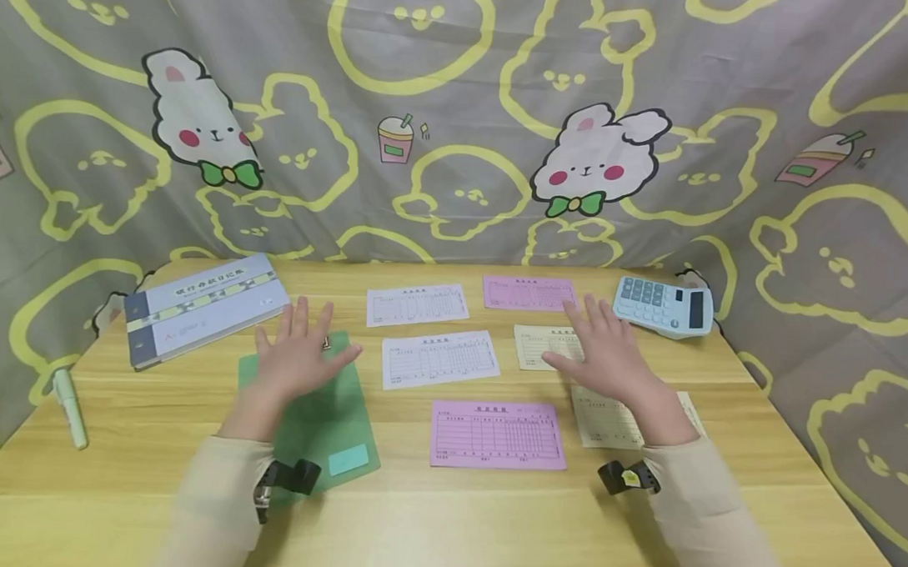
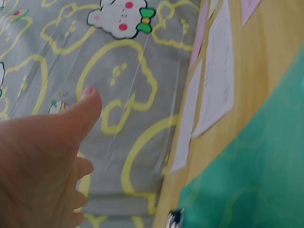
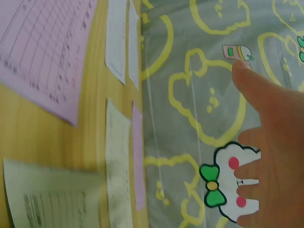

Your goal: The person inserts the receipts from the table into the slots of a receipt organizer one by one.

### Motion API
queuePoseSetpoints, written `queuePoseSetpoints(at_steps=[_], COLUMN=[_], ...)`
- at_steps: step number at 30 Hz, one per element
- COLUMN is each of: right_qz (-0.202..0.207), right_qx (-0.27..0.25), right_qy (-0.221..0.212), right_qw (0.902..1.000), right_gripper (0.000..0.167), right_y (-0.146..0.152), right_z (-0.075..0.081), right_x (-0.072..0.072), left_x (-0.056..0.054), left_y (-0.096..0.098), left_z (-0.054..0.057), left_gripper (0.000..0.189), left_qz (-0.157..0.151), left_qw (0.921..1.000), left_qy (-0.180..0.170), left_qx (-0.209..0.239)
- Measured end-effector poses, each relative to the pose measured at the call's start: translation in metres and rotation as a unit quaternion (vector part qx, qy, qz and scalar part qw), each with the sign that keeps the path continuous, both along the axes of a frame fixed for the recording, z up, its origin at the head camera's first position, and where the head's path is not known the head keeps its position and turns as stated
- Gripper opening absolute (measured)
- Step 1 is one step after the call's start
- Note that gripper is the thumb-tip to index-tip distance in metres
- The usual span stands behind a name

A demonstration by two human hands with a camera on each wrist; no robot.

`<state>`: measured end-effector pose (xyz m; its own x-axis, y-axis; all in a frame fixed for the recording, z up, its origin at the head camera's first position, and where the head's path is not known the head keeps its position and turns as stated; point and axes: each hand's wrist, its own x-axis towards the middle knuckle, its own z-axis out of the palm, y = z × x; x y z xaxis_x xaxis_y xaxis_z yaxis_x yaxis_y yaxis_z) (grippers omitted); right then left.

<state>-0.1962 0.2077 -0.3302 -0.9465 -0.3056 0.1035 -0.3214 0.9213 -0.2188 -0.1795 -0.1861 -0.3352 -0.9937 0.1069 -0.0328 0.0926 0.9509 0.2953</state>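
Observation:
My left hand [image 1: 298,357] is spread, fingers straight, above a green clipboard [image 1: 329,421] with a metal clip; nothing is in it. In the left wrist view the thumb points up, away from the clipboard [image 2: 256,166]. My right hand [image 1: 609,356] is likewise spread and holds nothing, over two cream printed slips [image 1: 545,353], which it partly hides. Between the hands lie a pink form [image 1: 498,439] and two white forms [image 1: 440,362]. Another pink slip [image 1: 529,292] lies behind, near the right fingertips.
A blue-grey account book [image 1: 209,304] lies at the back left, with a pale green marker [image 1: 69,408] in front of it. A light blue calculator [image 1: 663,306] sits at the back right. A patterned grey curtain [image 1: 459,133] hangs along the table's rear and sides.

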Motion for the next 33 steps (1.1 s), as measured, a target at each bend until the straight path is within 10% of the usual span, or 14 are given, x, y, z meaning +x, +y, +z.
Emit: queuePoseSetpoints(at_steps=[10,19,33], right_qz=[0.033,-0.034,-0.064], right_qx=[-0.134,-0.224,-0.306], right_qy=[0.000,-0.060,-0.099], right_qw=[0.9904,0.9722,0.9447], right_gripper=[0.077,0.067,0.054], right_y=[0.052,0.116,0.170], right_z=[0.004,-0.009,-0.062], right_x=[0.008,0.023,0.037], left_x=[0.002,0.002,-0.008], left_y=[-0.060,-0.108,-0.115], left_z=[0.004,-0.013,-0.028], left_gripper=[0.087,0.083,0.068], left_qz=[-0.001,-0.013,-0.006], left_qw=[0.9961,0.9818,0.9561], left_qy=[-0.038,-0.008,-0.031], left_qx=[0.080,0.190,0.291])
